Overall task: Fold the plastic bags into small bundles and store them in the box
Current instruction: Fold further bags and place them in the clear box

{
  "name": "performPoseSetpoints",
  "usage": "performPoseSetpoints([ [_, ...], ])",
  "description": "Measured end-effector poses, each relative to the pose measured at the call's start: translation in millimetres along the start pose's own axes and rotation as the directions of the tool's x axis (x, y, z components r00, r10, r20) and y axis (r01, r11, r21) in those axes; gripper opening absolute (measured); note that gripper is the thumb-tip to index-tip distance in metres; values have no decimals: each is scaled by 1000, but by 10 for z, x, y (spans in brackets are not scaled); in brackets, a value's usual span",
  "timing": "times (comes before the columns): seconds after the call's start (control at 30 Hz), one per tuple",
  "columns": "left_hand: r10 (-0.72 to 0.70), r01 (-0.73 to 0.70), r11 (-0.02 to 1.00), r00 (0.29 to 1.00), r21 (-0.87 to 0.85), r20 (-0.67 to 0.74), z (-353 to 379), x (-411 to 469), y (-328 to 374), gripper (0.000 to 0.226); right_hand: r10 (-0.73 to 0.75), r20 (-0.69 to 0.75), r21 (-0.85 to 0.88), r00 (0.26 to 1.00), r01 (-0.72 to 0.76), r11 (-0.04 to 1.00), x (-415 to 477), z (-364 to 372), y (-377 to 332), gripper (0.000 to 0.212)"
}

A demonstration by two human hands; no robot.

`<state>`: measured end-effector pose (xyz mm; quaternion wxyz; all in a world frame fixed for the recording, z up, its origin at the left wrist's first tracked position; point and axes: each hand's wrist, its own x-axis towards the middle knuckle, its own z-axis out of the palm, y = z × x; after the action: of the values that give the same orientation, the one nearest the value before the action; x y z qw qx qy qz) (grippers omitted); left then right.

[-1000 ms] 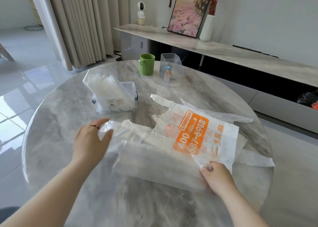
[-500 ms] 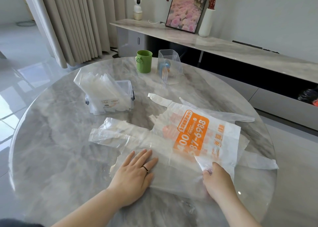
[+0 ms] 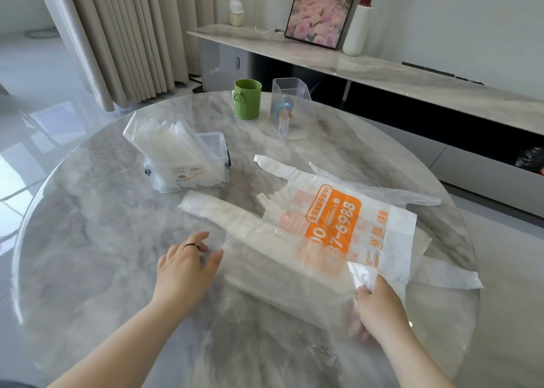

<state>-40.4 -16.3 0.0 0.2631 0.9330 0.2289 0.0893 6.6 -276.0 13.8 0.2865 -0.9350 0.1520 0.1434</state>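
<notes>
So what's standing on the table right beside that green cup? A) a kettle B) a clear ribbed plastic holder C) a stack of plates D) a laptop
B: a clear ribbed holder stands just right of the green cup, near the far edge of the table.

Our left hand lies flat, fingers straight; our right hand curls, pinching the clear bag.
</notes>
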Motion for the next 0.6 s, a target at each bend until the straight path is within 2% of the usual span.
performPoseSetpoints([
  [0.13, 23, -36, 990, 995, 135, 94, 65, -75, 64, 42, -4, -18, -11, 1000, 3, 1000, 16, 12, 17, 34],
  [0.23, 13, -18, 996, 998, 84, 61, 85, -78, 106, 19, -8, -28, -8, 1000, 8, 1000, 23, 6, 29, 32],
  [0.33, 15, -18, 998, 998, 61, 57, 73, -89, 122, 31, -10, -33, -8, 999, 10, 1000, -4, -24, 25, 30],
  [0.4, 10, -12, 999, 999, 44, 46, 62, -123, 105, 29, -21, -19, -21, 1000, 21, 1000, -11, -33, 33, 29],
  [0.5, 9, -17, 994, 997, 106, 73, -44, -211, 49, 11, -55, 10, -44, 998, 56, 997, -53, -15, 27, 10],
  [0.6, 40, -79, 959, 989, 272, 145, -238, -329, 17, 30, -105, 35, -105, 994, 108, 989, -124, 48, 9, 31],
])
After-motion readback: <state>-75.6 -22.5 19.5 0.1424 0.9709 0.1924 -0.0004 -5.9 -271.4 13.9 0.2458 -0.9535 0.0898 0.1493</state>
